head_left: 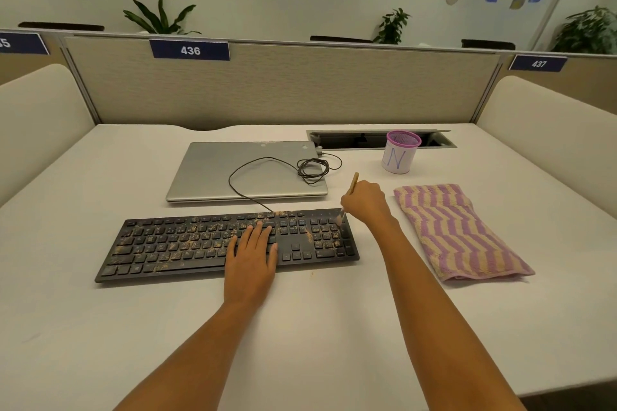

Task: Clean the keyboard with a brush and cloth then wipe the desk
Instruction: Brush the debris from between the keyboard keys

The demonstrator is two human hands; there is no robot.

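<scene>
A black keyboard (173, 245) lies across the white desk (300, 344), its keys speckled with tan crumbs. My left hand (252, 255) rests flat on the keys right of the middle, fingers straight. My right hand (365, 202) grips a small wooden-handled brush (352, 183) at the keyboard's far right corner, bristles touching the number pad. A folded cloth (457, 232) with purple and cream wavy stripes lies on the desk to the right of the keyboard.
A closed silver laptop (213, 173) sits behind the keyboard with the coiled keyboard cable (312, 170) on its lid. A purple mesh cup (400, 152) stands by an open cable slot (350, 138). Padded partitions enclose the desk on three sides.
</scene>
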